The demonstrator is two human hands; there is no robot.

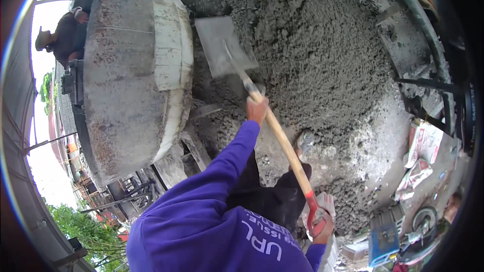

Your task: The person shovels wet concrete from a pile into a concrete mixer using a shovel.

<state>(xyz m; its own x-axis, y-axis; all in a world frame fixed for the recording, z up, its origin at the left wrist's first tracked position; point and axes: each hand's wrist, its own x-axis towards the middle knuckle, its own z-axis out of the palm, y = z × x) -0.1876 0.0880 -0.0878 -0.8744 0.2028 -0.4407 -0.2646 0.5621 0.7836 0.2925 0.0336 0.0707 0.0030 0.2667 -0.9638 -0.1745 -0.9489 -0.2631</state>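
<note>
A shovel (pixel 286 143) with a pale wooden shaft runs slantwise across the middle of the view. My left hand (pixel 257 110) is wrapped round the shaft just behind the metal socket. Lower right, my right hand (pixel 322 227) grips the red D-shaped handle (pixel 312 211). The flat, square grey blade (pixel 222 45) is at the far end, slightly blurred, beside the drum and over the edge of a large heap of wet grey concrete mix (pixel 312 55). No load is visible on the blade. Purple sleeves cover both my arms.
A large, worn concrete mixer drum (pixel 126 75) stands close on the left, with another person (pixel 63 38) behind it. To the right are a curved metal rail (pixel 428 30), torn paper sacks (pixel 421 146) and a blue container (pixel 384 242). Rubble lies near my feet.
</note>
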